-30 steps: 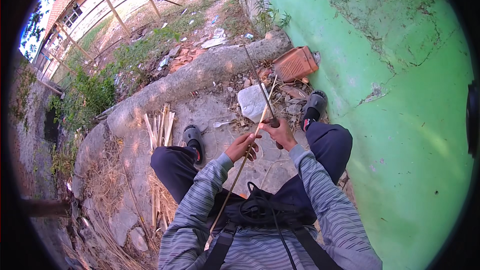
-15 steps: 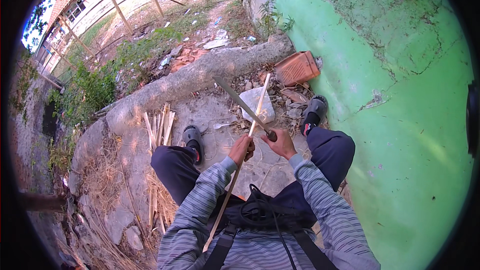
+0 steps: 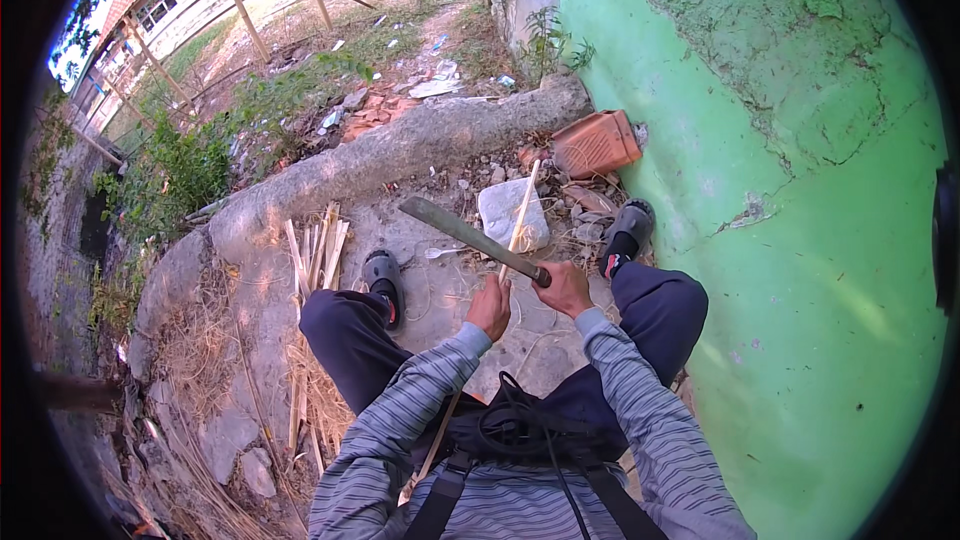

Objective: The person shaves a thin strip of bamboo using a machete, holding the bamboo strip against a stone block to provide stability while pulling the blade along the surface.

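While split strips (image 3: 322, 255) lie on the cracked concrete ground (image 3: 430, 305) at left, a rough kerb (image 3: 400, 152) curves beyond. The left hand (image 3: 490, 308) has its grip closed on a thin pale stick (image 3: 523, 208), seen across a white block (image 3: 498, 211); a long knife (image 3: 463, 231) crosses it, handle within the grip of the right hand (image 3: 566, 290). A peeling green wall (image 3: 800, 290) bounds the right.

knife blade (image 3: 455, 228) of dull metal — matt wooden strip (image 3: 522, 210) — rough concrete ledge (image 3: 400, 145)
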Demonstrator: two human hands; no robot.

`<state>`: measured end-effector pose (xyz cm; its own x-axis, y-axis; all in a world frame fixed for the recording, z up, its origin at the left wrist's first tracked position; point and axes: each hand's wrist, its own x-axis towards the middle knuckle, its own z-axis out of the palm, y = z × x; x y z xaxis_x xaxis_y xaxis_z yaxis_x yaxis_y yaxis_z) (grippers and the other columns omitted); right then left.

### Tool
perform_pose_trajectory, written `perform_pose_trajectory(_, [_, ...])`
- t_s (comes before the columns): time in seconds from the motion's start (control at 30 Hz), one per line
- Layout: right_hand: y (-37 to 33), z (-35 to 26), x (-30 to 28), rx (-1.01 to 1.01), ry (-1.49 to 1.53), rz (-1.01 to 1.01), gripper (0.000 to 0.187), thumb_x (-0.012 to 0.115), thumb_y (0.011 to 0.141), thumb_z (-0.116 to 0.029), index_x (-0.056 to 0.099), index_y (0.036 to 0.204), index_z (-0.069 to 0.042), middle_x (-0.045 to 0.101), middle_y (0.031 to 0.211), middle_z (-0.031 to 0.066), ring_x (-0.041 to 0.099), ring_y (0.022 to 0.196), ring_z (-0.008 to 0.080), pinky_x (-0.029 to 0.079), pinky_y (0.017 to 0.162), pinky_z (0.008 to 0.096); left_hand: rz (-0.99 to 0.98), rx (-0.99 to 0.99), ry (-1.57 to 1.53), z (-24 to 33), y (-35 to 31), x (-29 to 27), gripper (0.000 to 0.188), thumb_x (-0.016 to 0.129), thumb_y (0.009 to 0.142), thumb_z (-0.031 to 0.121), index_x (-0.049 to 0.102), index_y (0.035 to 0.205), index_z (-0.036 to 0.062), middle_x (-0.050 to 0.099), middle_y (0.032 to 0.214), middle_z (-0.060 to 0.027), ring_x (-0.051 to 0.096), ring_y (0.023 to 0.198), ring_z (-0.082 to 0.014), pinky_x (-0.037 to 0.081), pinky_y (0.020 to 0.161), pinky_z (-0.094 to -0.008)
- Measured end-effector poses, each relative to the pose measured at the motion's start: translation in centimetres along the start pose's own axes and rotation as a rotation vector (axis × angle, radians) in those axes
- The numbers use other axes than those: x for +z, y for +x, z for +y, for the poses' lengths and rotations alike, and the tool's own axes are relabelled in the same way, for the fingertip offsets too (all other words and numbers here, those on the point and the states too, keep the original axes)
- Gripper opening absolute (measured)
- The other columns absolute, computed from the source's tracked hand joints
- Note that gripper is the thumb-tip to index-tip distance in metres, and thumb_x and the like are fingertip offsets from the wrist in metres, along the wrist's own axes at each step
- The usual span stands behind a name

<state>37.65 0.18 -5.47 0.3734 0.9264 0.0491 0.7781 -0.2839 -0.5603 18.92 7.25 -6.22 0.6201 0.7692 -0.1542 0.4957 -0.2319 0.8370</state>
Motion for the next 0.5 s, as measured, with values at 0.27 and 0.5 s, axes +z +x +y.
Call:
perform_pose_trajectory(0.27, [-0.6, -0.5, 0.1, -0.023, -0.028, -0.018, 0.022, 0.074, 0.078, -0.031, 0.076, 0.093, -0.014, 0.071, 0.077, 0.0164, 0.070, 0.076, 0.0402, 0.056, 0.067, 0.0500, 0.027, 0.067, -0.002, -1.1, 0.5, 0.2, 0.027, 0.046, 0.107, 0.026, 0.041, 0.113, 0.0008, 0.060, 0.082, -0.0405, 0.058, 0.083, -0.0616, 0.041, 0.073, -0.0686])
perform_pose_trajectory(0.5, [0.7, 0.5, -0.7, 0.052, 0.012, 0.021, 0.025, 0.075, 0.077, -0.032, 0.075, 0.092, -0.011, 0.070, 0.077, 0.0179, 0.070, 0.075, 0.0402, 0.056, 0.068, 0.0499, 0.010, 0.045, 0.091, -0.8, -0.4, 0.5, 0.024, 0.047, 0.107, 0.024, 0.041, 0.111, 0.0007, 0.061, 0.079, -0.0376, 0.059, 0.079, -0.0595, 0.041, 0.070, -0.0673])
